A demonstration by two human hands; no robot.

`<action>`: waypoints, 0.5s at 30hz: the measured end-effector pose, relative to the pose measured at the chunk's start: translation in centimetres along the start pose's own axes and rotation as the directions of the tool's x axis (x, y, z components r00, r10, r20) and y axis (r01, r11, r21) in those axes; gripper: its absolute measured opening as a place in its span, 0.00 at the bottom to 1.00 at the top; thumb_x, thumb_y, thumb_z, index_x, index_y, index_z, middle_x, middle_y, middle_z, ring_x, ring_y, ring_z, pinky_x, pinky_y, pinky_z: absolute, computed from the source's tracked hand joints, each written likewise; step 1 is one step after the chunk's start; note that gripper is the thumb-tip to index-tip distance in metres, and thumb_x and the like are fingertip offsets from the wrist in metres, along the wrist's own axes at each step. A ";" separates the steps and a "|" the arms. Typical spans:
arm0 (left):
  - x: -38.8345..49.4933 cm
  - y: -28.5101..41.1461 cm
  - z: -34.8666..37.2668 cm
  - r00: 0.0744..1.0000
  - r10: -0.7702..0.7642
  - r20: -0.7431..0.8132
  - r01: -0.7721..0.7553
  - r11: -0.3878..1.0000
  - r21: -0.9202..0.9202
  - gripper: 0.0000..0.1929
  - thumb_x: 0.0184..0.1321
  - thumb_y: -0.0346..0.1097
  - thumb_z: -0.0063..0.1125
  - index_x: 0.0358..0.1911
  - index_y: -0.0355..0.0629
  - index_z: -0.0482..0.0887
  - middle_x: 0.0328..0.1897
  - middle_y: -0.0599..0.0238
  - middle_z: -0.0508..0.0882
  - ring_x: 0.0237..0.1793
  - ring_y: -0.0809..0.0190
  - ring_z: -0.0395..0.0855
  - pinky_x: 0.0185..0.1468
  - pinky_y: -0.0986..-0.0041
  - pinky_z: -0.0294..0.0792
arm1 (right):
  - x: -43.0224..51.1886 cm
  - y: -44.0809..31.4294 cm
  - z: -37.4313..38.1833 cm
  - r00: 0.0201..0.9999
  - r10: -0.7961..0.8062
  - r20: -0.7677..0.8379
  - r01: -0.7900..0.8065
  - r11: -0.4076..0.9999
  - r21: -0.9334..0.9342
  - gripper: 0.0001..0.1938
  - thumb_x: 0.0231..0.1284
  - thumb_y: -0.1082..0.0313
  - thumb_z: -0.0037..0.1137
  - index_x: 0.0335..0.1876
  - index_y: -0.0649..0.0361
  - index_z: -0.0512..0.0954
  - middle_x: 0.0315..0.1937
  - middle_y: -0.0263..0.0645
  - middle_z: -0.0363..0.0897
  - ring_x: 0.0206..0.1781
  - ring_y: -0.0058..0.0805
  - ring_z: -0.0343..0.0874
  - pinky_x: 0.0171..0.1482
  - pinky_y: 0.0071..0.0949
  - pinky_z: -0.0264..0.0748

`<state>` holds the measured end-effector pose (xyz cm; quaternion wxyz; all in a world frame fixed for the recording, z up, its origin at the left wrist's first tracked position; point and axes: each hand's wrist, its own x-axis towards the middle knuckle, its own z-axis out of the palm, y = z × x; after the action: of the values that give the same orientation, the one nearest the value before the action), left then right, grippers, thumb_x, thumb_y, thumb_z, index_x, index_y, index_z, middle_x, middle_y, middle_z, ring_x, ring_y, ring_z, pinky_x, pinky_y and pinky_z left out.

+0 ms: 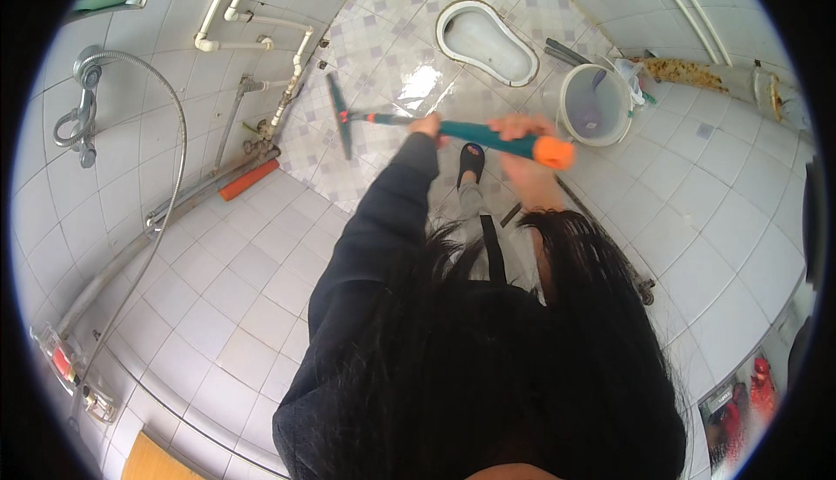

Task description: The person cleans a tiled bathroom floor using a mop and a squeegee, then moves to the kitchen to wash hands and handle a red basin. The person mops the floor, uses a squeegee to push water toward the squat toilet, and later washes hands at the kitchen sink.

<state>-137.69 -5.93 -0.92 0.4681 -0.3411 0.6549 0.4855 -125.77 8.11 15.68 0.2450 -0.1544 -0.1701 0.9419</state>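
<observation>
A floor squeegee with a teal handle (475,134) and an orange end cap lies slantwise across the view. My left hand (428,126) is closed around its shaft near the middle. Nearer the orange cap, my right hand (522,147) is blurred against the thick part of the handle; its fingers lie over the top of it, and how firmly they grip is hard to see. The squeegee's blade (340,116) is at the left, over the patterned floor tiles (392,42). Bright reflections show on the floor beyond the shaft.
Ahead is a squat toilet (490,42). A white bucket (567,104) with liquid and a purple object stands at the right, near a rusty pipe (692,75). Pipes and a shower hose (181,134) run along the left wall, near an orange-red bar (249,180). A black shoe (471,161) is below the handle.
</observation>
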 end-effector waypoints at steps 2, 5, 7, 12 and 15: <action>-3.8 1.1 6.3 0.996 0.043 0.080 -0.050 0.995 0.089 0.11 0.52 0.37 0.47 0.25 0.35 0.72 0.17 0.59 0.73 0.14 0.62 0.73 0.10 0.73 0.64 | 0.1 -5.3 -0.5 0.993 -0.120 -0.017 0.114 0.971 -0.210 0.21 0.60 0.55 0.32 0.20 0.62 0.71 0.20 0.44 0.70 0.35 0.44 0.70 0.54 0.45 0.62; -8.9 2.7 14.4 0.947 0.087 0.308 -0.138 0.979 0.150 0.13 0.50 0.37 0.47 0.21 0.32 0.74 0.19 0.55 0.77 0.17 0.61 0.77 0.14 0.72 0.70 | -0.1 -13.7 1.3 0.984 -0.153 -0.091 0.140 0.981 -0.136 0.17 0.53 0.54 0.38 0.18 0.57 0.68 0.17 0.41 0.65 0.33 0.42 0.66 0.54 0.46 0.60; -11.3 3.3 20.0 0.899 0.051 0.435 -0.100 0.991 0.091 0.12 0.51 0.37 0.40 0.26 0.33 0.69 0.18 0.54 0.74 0.09 0.63 0.69 0.09 0.74 0.61 | -1.1 -18.0 3.1 0.975 -0.170 -0.143 0.155 0.982 -0.107 0.15 0.51 0.56 0.39 0.17 0.57 0.67 0.19 0.40 0.64 0.35 0.40 0.64 0.57 0.43 0.57; -14.6 2.8 25.7 0.908 0.127 0.399 -0.047 0.978 -0.203 0.07 0.46 0.29 0.50 0.24 0.34 0.66 0.16 0.59 0.67 0.11 0.64 0.64 0.11 0.74 0.58 | -3.7 -22.1 5.1 0.938 -0.267 -0.219 0.254 0.963 -0.087 0.14 0.52 0.58 0.38 0.16 0.55 0.65 0.19 0.38 0.63 0.36 0.38 0.61 0.58 0.42 0.55; -18.4 2.6 23.1 0.925 0.159 0.344 -0.082 0.971 -0.227 0.16 0.49 0.33 0.50 0.34 0.30 0.59 0.18 0.56 0.70 0.12 0.63 0.67 0.12 0.74 0.61 | -5.3 -22.9 5.3 0.955 -0.212 -0.206 0.212 0.977 -0.021 0.14 0.53 0.60 0.38 0.15 0.55 0.65 0.18 0.37 0.63 0.36 0.38 0.61 0.57 0.43 0.55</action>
<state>-127.46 16.78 15.17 0.5109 -0.2522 0.5235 0.6335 -113.99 22.95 30.55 0.3610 -0.2323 -0.1586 0.8891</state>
